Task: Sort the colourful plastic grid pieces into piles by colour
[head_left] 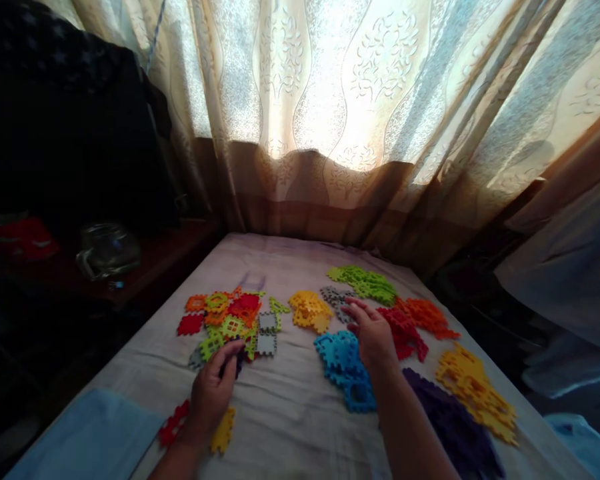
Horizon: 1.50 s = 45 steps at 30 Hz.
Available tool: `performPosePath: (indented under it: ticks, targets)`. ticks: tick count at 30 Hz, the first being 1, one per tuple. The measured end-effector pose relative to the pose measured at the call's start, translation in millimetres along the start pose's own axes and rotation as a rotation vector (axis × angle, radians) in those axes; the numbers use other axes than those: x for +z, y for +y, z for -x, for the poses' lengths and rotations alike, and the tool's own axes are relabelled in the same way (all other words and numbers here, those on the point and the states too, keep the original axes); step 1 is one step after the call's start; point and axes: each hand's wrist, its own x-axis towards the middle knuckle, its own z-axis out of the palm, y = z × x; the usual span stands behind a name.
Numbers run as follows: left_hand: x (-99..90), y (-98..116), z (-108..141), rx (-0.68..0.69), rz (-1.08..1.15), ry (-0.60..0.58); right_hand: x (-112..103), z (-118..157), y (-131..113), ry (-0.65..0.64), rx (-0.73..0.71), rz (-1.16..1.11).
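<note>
My left hand (213,390) is curled round a dark purple interlocking tile (239,363), partly hidden by the fingers, at the near edge of a mixed heap. That heap holds red tiles (190,325), orange tiles (196,303), lime green tiles (211,345) and grey tiles (267,344). Reaching forward, my right hand (375,337) has its fingers stretched out beside a grey pile (334,300), with nothing visible in them. Blue tiles (344,360) lie just left of its wrist, and a red pile (403,331) is to its right.
Sorted piles surround the right arm: light yellow (310,310), lime green (365,283), orange (427,317), deep yellow (475,390) and dark purple (447,420). A red tile (174,425) and a yellow tile (223,430) flank my left forearm. Curtains (310,180) hang behind the sheet-covered surface (290,413).
</note>
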Motion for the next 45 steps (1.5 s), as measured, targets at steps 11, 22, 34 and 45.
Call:
performPosePath:
  ticks: [11,22,34,45]
  targets:
    - [-3.5,6,-4,-0.203,0.254,0.075,22,131,90,-0.384,-0.275,0.327]
    - [-33.2,30,-65,-0.002,-0.965,-0.195,23,130,87,-0.437,-0.411,0.385]
    - [-27.1,37,-68,0.118,-0.769,-0.146,30,129,79,-0.389,-0.098,0.217]
    - [29.1,37,-4,0.745,-0.328,-0.149,18,109,34,-0.369,0.357,-0.115]
